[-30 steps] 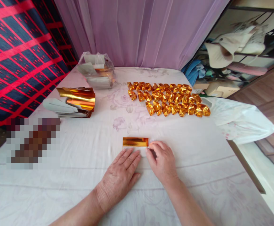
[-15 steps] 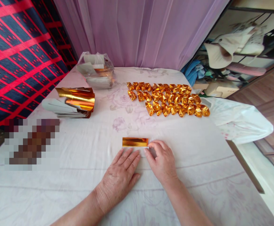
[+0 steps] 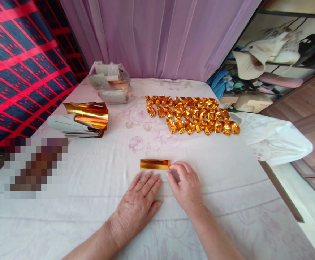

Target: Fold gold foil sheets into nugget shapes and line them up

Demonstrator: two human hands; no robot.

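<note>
We press our flat, spread left hand (image 3: 138, 204) and pinching right hand (image 3: 186, 187) on a shiny gold foil strip (image 3: 154, 164), crinkled foil pieces (image 3: 191, 115) at twelve o'clock, smooth cloth (image 3: 92, 187) open around.

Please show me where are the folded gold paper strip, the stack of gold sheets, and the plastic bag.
gold paper strip (image 3: 154, 164), head view, middle of its gold face
stack of gold sheets (image 3: 88, 115), head view, curled top sheet
plastic bag (image 3: 110, 81), head view, front wall
</note>
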